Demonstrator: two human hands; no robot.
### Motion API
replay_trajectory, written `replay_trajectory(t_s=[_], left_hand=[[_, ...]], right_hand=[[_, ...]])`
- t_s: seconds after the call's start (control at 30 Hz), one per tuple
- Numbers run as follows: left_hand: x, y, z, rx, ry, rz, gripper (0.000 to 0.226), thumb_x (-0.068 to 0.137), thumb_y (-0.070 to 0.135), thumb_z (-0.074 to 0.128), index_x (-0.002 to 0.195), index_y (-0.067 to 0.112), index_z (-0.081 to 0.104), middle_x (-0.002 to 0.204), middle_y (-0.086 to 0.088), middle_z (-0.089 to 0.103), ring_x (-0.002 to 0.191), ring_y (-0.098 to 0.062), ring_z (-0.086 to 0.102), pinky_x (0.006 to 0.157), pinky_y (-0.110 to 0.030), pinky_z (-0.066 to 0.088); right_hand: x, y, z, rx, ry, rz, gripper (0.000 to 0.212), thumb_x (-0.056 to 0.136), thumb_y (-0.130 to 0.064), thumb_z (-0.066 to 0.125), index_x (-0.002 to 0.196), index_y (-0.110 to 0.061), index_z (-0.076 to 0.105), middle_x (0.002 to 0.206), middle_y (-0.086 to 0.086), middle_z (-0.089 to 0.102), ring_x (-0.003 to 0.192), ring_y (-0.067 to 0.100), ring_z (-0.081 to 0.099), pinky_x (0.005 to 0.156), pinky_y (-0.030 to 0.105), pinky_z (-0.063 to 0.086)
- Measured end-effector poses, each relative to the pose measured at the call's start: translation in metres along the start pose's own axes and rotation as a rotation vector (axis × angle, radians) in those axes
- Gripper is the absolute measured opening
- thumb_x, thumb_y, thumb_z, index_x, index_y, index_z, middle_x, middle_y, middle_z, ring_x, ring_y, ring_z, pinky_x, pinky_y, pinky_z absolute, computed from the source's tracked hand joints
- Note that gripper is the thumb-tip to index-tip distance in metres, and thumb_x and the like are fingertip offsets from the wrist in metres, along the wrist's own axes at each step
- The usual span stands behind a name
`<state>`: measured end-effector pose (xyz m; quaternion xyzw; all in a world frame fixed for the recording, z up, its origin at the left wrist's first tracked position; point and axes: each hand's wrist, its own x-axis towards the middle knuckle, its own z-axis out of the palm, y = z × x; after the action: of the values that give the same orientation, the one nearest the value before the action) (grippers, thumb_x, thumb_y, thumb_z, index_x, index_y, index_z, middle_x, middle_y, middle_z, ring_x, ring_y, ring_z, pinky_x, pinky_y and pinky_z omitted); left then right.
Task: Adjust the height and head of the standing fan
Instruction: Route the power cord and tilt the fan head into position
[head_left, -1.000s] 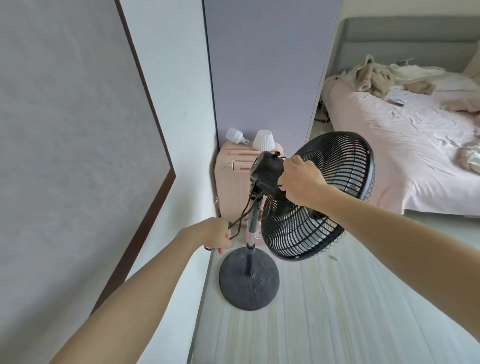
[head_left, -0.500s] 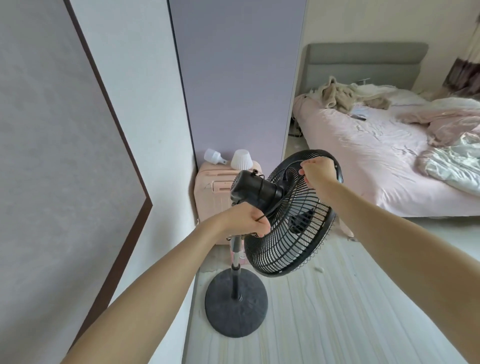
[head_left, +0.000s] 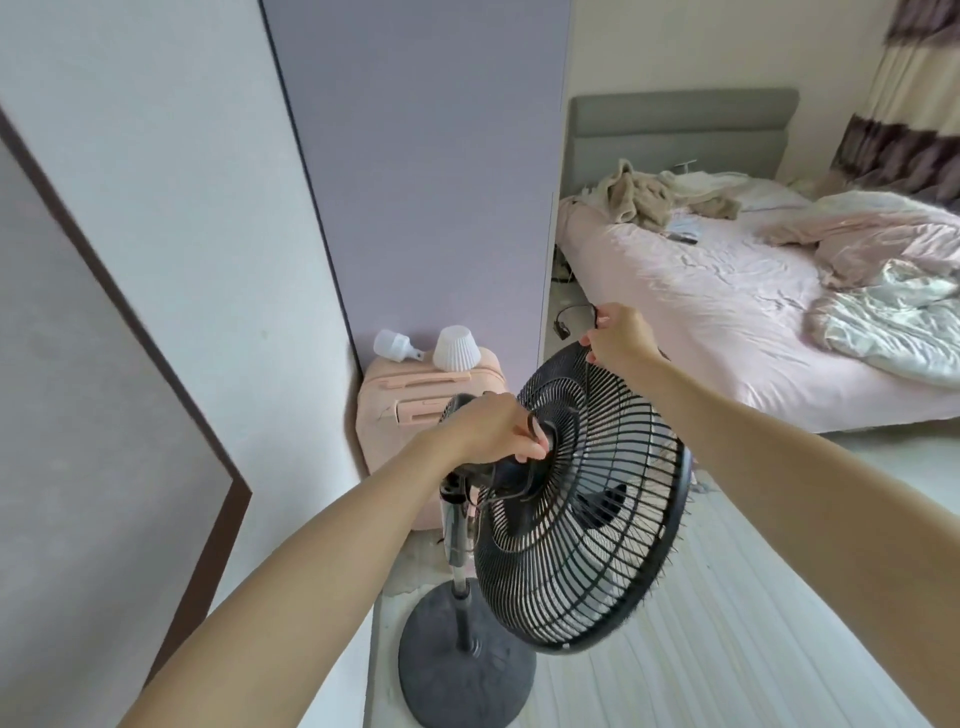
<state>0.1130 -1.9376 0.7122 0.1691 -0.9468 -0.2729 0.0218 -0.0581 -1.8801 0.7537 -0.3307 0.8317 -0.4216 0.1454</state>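
Nearest to the camera, the round dark grey base (head_left: 465, 670) of the black standing fan rests on the pale striped floor (head_left: 727, 649), close to the white wall (head_left: 182, 208). From the base a thin metal pole (head_left: 460, 566) goes up to the black motor housing (head_left: 467, 410).

The left hand (head_left: 493, 431) lies over this housing with its fingers curled round it, just behind the cage. The round black wire cage (head_left: 587, 519) of the fan head is tilted, so its face looks downward and to the right. Further out, the right hand (head_left: 618, 335) pinches the top rim of the cage with the fingers closed on the wire.

I judge that the head step is in progress: both hands hold the head, and its angle is not settled. Whether the height is already set, I cannot tell; no hand is on the pole, and the lock of the pole is not clearly visible.

Behind the fan stands a pink hard suitcase (head_left: 415, 400) with a white ribbed lamp shade (head_left: 457, 348) on top. Farthest is the bed with a pink sheet (head_left: 727, 312).
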Motion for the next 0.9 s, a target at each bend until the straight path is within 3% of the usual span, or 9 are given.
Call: replay_trajectory(t_s=[0.17, 0.3, 0.4, 0.47, 0.53, 0.6, 0.7, 0.83, 0.9], left_hand=[[0.050, -0.035, -0.014, 0.166, 0.090, 0.003, 0.018, 0.087, 0.026, 0.056, 0.082, 0.014, 0.067, 0.095, -0.007, 0.068, 0.091, -0.024, 0.057, 0.082, -0.040, 0.045], [0.080, -0.061, -0.016, -0.024, -0.080, -0.178, 0.032, 0.089, 0.026, 0.057, 0.061, 0.012, 0.052, 0.073, -0.009, 0.055, 0.073, -0.022, 0.050, 0.066, -0.029, 0.038], [0.099, -0.078, -0.015, -0.195, -0.121, -0.422, 0.026, 0.082, 0.026, 0.064, 0.061, 0.014, 0.056, 0.058, 0.000, 0.050, 0.053, -0.012, 0.045, 0.048, -0.020, 0.037], [0.105, -0.092, -0.016, -0.430, -0.144, -0.573, 0.012, 0.076, 0.019, 0.066, 0.068, 0.015, 0.059, 0.063, -0.004, 0.056, 0.058, -0.017, 0.054, 0.057, -0.023, 0.045], [0.105, -0.109, -0.015, -0.728, -0.187, -0.723, 0.010, 0.076, 0.016, 0.070, 0.081, 0.009, 0.064, 0.078, -0.008, 0.065, 0.080, -0.025, 0.061, 0.083, -0.033, 0.051], [0.099, -0.123, -0.013, -0.884, -0.198, -0.850, 0.015, 0.077, 0.021, 0.071, 0.074, 0.008, 0.064, 0.068, -0.006, 0.067, 0.077, -0.024, 0.061, 0.082, -0.032, 0.050], [0.095, -0.135, -0.007, -0.920, -0.183, -0.938, 0.020, 0.077, 0.024, 0.069, 0.069, 0.009, 0.061, 0.069, -0.008, 0.064, 0.073, -0.024, 0.057, 0.082, -0.031, 0.046], [0.093, -0.137, -0.006, -0.970, -0.048, -0.993, 0.021, 0.083, 0.014, 0.060, 0.065, 0.005, 0.054, 0.061, -0.010, 0.060, 0.066, -0.024, 0.052, 0.071, -0.031, 0.044], [0.094, -0.139, -0.007, -0.962, -0.001, -0.993, 0.025, 0.087, 0.014, 0.055, 0.065, 0.003, 0.050, 0.068, -0.009, 0.054, 0.077, -0.025, 0.051, 0.086, -0.034, 0.043]], right_hand=[[0.032, 0.003, 0.021, 0.037, -0.105, 0.103, 0.031, 0.090, -0.004, 0.043, 0.117, 0.004, 0.056, 0.113, 0.028, 0.063, 0.062, 0.019, 0.055, 0.061, 0.027, 0.049], [0.036, 0.006, 0.037, 0.024, -0.217, 0.128, 0.029, 0.088, 0.000, 0.046, 0.114, 0.005, 0.058, 0.114, 0.029, 0.063, 0.093, 0.036, 0.065, 0.082, 0.040, 0.053], [0.033, 0.007, 0.047, -0.032, -0.360, 0.158, 0.029, 0.089, 0.003, 0.045, 0.114, 0.004, 0.058, 0.117, 0.028, 0.062, 0.106, 0.040, 0.061, 0.086, 0.035, 0.052], [0.029, 0.007, 0.054, -0.052, -0.450, 0.158, 0.030, 0.091, 0.002, 0.041, 0.117, 0.004, 0.056, 0.119, 0.027, 0.061, 0.103, 0.038, 0.062, 0.081, 0.028, 0.054], [0.028, 0.009, 0.062, -0.180, -0.492, 0.098, 0.030, 0.091, 0.001, 0.042, 0.115, 0.004, 0.059, 0.117, 0.024, 0.063, 0.105, 0.036, 0.062, 0.091, 0.035, 0.052], [0.024, 0.011, 0.066, -0.279, -0.531, 0.031, 0.031, 0.090, -0.002, 0.042, 0.112, 0.002, 0.064, 0.108, 0.017, 0.067, 0.097, 0.030, 0.064, 0.091, 0.031, 0.052], [0.017, 0.010, 0.075, -0.373, -0.658, -0.056, 0.032, 0.093, -0.015, 0.042, 0.108, 0.002, 0.064, 0.096, 0.016, 0.066, 0.073, 0.015, 0.055, 0.071, 0.017, 0.046], [0.015, 0.015, 0.086, -0.460, -0.750, -0.109, 0.061, 0.092, -0.043, 0.044, 0.143, -0.012, 0.031, 0.138, 0.009, 0.050, 0.121, 0.024, 0.050, 0.106, 0.035, 0.037], [0.013, 0.016, 0.091, -0.479, -0.773, -0.100, 0.087, 0.085, -0.054, 0.051, 0.148, -0.019, 0.004, 0.145, 0.009, 0.041, 0.127, 0.027, 0.045, 0.106, 0.036, 0.034]])
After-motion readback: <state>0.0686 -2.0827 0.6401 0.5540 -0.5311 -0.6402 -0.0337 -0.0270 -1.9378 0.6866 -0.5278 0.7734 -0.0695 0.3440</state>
